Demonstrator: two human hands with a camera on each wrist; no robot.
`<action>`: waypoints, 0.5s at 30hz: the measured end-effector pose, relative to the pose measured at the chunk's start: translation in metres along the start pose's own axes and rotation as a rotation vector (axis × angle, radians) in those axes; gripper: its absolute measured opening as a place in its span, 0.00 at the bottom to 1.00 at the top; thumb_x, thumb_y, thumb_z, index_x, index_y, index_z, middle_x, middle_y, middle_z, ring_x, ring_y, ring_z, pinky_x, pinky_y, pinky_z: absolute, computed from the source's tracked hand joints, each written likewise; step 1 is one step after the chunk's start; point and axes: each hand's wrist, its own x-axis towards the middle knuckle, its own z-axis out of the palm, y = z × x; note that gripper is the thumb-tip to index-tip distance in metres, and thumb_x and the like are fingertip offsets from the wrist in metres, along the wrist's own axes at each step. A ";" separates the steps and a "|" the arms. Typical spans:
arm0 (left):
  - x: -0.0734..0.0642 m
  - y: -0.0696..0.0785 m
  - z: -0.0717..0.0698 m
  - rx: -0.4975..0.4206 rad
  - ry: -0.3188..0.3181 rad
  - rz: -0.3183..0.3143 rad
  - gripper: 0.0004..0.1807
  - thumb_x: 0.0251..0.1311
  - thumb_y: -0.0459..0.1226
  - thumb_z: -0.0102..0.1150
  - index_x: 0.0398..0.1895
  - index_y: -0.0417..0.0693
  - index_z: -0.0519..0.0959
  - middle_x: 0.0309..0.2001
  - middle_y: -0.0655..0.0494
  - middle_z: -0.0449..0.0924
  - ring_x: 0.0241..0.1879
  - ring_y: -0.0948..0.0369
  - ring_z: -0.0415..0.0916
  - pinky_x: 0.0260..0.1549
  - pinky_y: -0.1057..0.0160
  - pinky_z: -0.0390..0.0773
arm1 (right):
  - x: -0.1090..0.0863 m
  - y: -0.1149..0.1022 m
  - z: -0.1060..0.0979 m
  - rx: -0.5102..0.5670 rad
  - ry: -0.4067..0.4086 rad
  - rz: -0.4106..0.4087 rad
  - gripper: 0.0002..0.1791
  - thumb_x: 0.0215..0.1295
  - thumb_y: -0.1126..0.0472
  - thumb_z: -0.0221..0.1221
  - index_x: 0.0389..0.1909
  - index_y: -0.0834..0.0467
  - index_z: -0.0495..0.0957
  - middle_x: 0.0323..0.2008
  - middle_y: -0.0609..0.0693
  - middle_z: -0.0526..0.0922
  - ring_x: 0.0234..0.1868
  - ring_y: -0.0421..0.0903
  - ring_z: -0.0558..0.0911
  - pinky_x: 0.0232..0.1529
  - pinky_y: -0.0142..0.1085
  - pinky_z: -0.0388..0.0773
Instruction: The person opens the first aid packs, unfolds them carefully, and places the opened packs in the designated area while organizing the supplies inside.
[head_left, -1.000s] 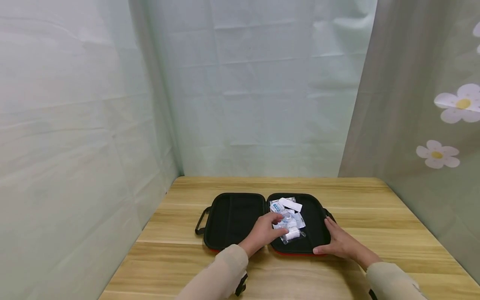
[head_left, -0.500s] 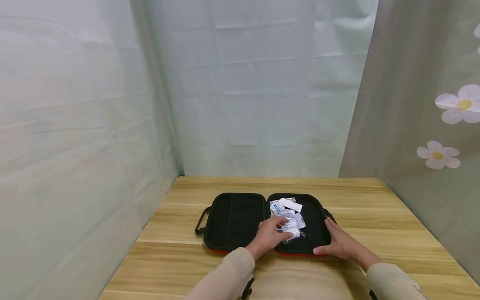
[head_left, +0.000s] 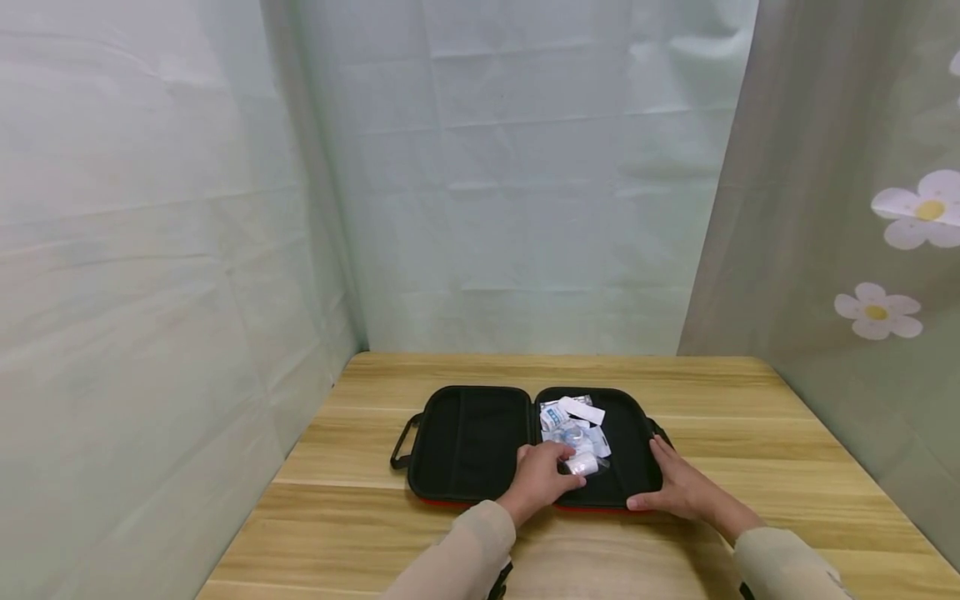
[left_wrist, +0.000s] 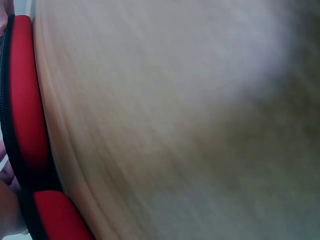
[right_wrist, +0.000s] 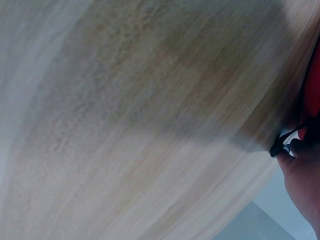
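Observation:
A zip case (head_left: 487, 442), black inside and red outside, lies unfolded on the table. Its right half holds a pile of white and clear packets (head_left: 555, 417), a flat white strip (head_left: 582, 409) on top. My left hand (head_left: 537, 480) reaches into that half and pinches a white bandage roll (head_left: 582, 463) in clear wrap between thumb and fingers; some fingertips are hidden. My right hand (head_left: 681, 487) grips the case's front right corner, thumb on the front edge and fingers along the side. In the left wrist view the red shell (left_wrist: 29, 95) shows at the edge.
The wooden table (head_left: 337, 517) has pale cloth on its left (head_left: 165, 250) and behind it. A curtain with flowers (head_left: 877, 312) hangs at the right. A black handle (head_left: 403, 442) sticks out from the case's left side.
My left hand has come down and slightly nearer, from over the packets to the bandage roll, which has shifted a little with its wrap. My right hand has stayed on the case.

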 end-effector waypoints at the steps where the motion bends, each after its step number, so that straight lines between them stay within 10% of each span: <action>1: 0.000 0.001 0.000 0.016 0.000 0.002 0.20 0.50 0.43 0.76 0.44 0.45 0.86 0.41 0.57 0.85 0.43 0.64 0.78 0.47 0.56 0.62 | 0.000 0.000 0.000 0.001 0.000 -0.001 0.69 0.48 0.37 0.73 0.72 0.78 0.45 0.73 0.77 0.44 0.70 0.76 0.52 0.65 0.67 0.54; 15: 0.000 0.004 -0.001 0.068 0.026 0.006 0.14 0.51 0.39 0.72 0.42 0.45 0.87 0.39 0.56 0.84 0.42 0.59 0.78 0.46 0.56 0.64 | -0.001 0.003 0.000 0.020 -0.003 -0.040 0.67 0.50 0.40 0.73 0.72 0.78 0.45 0.72 0.77 0.44 0.70 0.76 0.51 0.65 0.67 0.54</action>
